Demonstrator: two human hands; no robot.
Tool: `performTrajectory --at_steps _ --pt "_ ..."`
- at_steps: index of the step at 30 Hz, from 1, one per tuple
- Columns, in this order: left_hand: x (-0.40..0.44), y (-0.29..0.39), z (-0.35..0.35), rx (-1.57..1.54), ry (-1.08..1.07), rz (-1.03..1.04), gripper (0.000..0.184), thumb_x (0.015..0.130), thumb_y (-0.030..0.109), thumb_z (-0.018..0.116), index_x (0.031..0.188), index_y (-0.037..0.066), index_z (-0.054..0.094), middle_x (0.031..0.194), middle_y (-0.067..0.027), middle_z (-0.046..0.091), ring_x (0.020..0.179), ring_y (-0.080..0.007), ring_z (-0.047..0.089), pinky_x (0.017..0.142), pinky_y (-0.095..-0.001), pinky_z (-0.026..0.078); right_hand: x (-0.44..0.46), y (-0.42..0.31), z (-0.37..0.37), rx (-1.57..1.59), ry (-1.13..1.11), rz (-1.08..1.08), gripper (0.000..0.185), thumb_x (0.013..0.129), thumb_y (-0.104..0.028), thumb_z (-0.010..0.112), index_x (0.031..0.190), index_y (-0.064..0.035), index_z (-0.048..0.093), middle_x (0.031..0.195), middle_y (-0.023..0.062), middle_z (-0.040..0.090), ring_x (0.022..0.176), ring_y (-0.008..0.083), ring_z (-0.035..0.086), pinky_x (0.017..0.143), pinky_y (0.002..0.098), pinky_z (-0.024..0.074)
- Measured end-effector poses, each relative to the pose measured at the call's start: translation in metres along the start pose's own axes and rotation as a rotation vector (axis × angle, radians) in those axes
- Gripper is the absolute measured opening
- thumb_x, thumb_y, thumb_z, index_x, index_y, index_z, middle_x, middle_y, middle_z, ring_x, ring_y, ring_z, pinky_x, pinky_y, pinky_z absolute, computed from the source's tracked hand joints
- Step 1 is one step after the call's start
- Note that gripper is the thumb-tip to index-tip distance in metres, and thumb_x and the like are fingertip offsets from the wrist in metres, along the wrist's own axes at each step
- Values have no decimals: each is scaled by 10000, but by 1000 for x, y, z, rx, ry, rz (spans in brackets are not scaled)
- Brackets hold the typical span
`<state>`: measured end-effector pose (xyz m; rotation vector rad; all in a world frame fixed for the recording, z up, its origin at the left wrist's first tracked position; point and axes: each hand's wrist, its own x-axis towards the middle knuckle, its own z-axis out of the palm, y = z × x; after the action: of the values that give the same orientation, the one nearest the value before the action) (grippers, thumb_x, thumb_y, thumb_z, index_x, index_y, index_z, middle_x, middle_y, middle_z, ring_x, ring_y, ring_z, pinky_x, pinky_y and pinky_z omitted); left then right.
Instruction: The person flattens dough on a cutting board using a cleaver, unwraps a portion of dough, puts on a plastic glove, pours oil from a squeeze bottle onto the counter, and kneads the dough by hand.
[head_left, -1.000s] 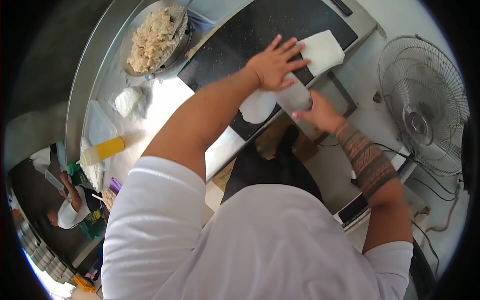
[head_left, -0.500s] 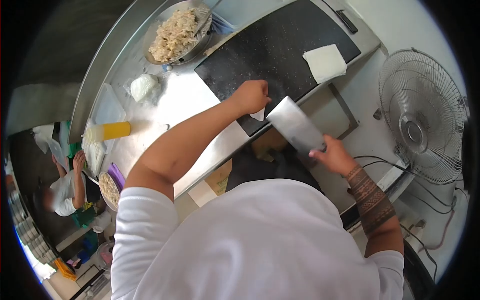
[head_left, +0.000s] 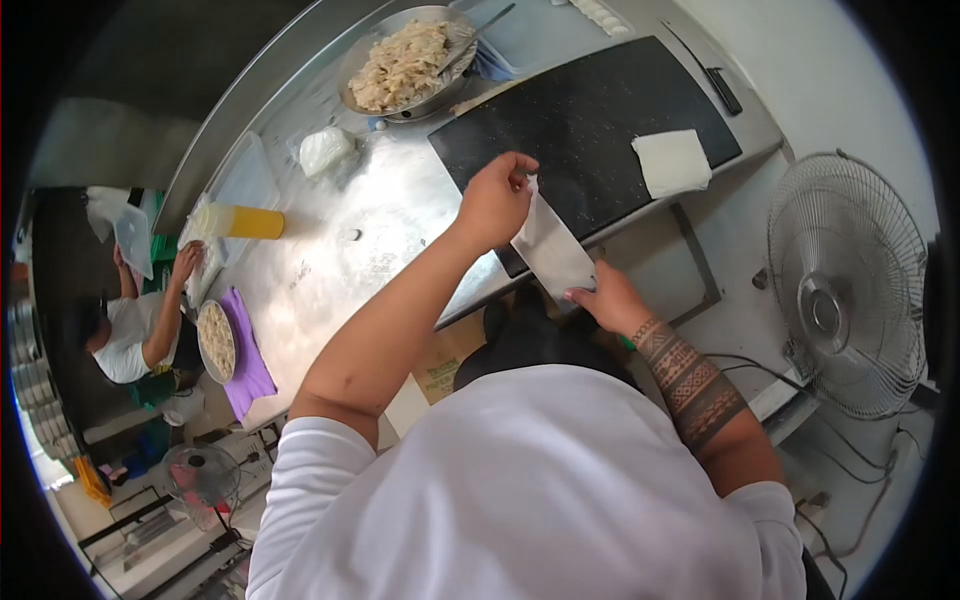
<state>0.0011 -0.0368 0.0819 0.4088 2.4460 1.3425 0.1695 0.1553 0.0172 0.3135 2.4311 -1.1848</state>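
Observation:
My right hand [head_left: 612, 300] grips the near end of a cleaver [head_left: 555, 245] with a broad, flat, rectangular metal blade; its handle is hidden in my fist. The blade slants up over the front edge of a black board [head_left: 570, 110]. At the blade's far corner, my left hand [head_left: 497, 203] is closed, thumb and fingers pinching a thin white piece [head_left: 533, 184], partly hidden, that lies against the metal. A folded white cloth or stack of sheets [head_left: 672, 163] rests on the board's right side.
On the steel counter [head_left: 370, 230] are a bowl of pale filling [head_left: 405, 65], a tied white bag [head_left: 328, 152] and a yellow squeeze bottle [head_left: 250, 222]. A black-handled knife [head_left: 722, 90] lies beyond the board. A fan [head_left: 825, 300] stands right. Another person [head_left: 140, 325] works at left.
My right hand has brought the cleaver left and up to my left hand. My left hand has turned and now pinches at the blade's far end. The view has shifted slightly.

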Motion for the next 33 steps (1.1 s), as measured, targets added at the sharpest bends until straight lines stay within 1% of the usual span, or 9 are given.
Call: performTrajectory --at_steps 6,11,14,16,19,20,25,27,33 --pt "46 25 -60 -200 144 12 370 928 0 649 1296 21 612 971 -58 646 852 -155 643 735 -295 558 -3 12 -6 96 27 11 513 876 -330 829 1124 75 634 1091 262 720 1040 388 712 894 450 555" --pt "95 -66 -66 -305 317 -285 504 898 53 673 1390 17 568 1016 -100 694 867 -173 661 721 -293 550 -9 27 16 138 61 56 520 863 -307 845 1136 86 642 1077 248 730 1037 353 714 910 434 550" --pt "76 -111 -74 -351 578 -387 514 881 93 694 1380 17 594 1065 -130 716 872 -190 674 738 -317 553 -5 43 21 220 110 -75 479 872 -289 838 1130 66 646 977 164 737 841 255 721 759 396 578" --pt "53 -156 -83 -145 681 -265 461 872 121 699 1323 40 647 1088 -156 722 913 -227 687 806 -370 557 -13 40 9 336 20 69 451 882 -287 830 1137 36 644 890 94 703 689 177 654 624 344 543" --pt "-18 -189 -114 581 753 -77 459 853 221 766 1287 111 666 1242 -200 634 1180 -372 591 999 -434 504 -27 29 -8 475 16 155 413 903 -274 811 1162 -7 632 792 20 638 534 93 536 481 284 461" --pt "-40 -192 -118 586 707 -142 486 845 242 786 1297 115 660 1262 -202 610 1193 -378 574 1008 -436 499 -29 26 -12 513 35 163 401 911 -269 804 1172 -22 627 765 0 614 495 71 494 444 267 429" --pt "-93 -204 -142 531 556 -291 621 802 282 864 1348 111 622 1308 -220 547 1210 -380 548 1021 -449 492 0 14 -29 469 368 -28 341 964 -174 729 1247 -35 600 826 3 632 590 72 542 542 253 470" --pt "-93 -211 -150 464 534 -284 516 799 225 861 1254 72 669 1253 -220 573 1123 -374 598 988 -455 513 23 -4 -37 413 487 -86 390 966 -148 720 1311 -23 587 891 20 655 674 95 598 628 260 516" --pt "-98 -256 -177 422 519 -278 348 865 132 774 1192 56 685 1048 -174 660 895 -307 671 840 -410 557 81 -52 -39 -113 707 -221 558 949 -64 674 1481 -37 505 1275 223 658 1145 305 659 1012 398 498"
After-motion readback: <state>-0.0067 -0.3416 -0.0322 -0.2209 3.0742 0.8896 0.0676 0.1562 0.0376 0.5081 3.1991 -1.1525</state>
